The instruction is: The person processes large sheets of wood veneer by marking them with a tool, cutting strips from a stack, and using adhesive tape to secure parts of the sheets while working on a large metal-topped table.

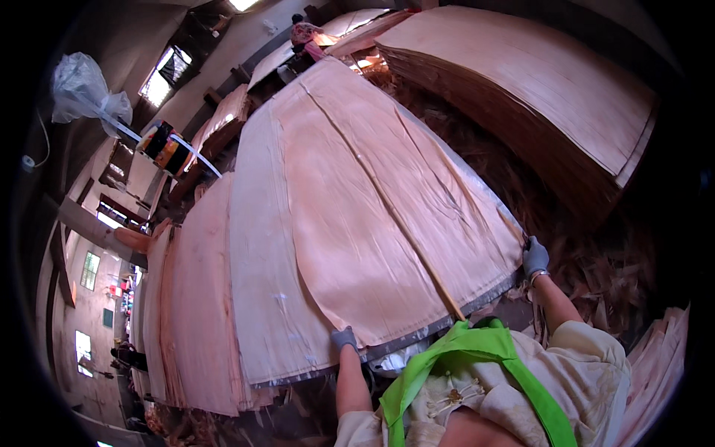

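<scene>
Veneer sheet (342, 223) spread out, wrinkles left to smooth

Pinkish and thin, it lies lengthwise over a paler sheet (257, 283) on the long surface (488, 296), running from the wearer toward the far end. Both gloved hands are closed on its near edge: the left hand (343, 339) pinches the left corner, the right hand (535, 257) grasps the right one.

Laying out looks mostly done, judging by how fully the sheet covers the middle and right. Squaring seems unfinished: the left margin slants and curves, leaving a strip of the paler sheet uncovered, and ripples and creases run along the right half. A slender pole (433, 275) rests lengthwise on top, so removing it is probably left too.

A thick veneer stack (521, 67) stands to the right, suggesting plenty of material remains, though its purpose is uncertain. More sheets (208, 283) hang beside the left edge. A co-worker (304, 33) is near the far end.
</scene>
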`<state>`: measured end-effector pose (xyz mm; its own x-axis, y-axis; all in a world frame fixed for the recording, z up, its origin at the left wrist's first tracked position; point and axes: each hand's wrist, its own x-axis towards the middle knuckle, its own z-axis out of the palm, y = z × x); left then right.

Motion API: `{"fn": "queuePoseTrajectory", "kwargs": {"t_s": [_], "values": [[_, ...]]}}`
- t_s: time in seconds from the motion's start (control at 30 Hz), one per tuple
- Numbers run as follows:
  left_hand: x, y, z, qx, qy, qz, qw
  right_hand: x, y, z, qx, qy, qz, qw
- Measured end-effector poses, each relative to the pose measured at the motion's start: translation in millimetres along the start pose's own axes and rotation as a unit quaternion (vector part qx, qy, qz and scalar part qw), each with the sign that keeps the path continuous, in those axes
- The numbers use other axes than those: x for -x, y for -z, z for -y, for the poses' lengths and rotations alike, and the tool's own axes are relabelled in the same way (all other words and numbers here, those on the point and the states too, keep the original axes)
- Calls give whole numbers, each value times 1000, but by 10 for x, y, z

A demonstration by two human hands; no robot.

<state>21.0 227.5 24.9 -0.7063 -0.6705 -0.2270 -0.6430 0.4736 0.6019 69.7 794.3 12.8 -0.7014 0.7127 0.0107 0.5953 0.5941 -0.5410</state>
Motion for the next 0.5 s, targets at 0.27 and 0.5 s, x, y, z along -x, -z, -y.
{"fn": "queuePoseTrajectory", "kwargs": {"t_s": [0.27, 0.5], "values": [[-261, -157, -197, 5, -57, -27, 998, -331, -118, 273, -2, 11, -10, 1000], [-283, -126, 75, -66, -58, -41, 995, -211, 30, -182, -30, 2, 47, 998]]}}
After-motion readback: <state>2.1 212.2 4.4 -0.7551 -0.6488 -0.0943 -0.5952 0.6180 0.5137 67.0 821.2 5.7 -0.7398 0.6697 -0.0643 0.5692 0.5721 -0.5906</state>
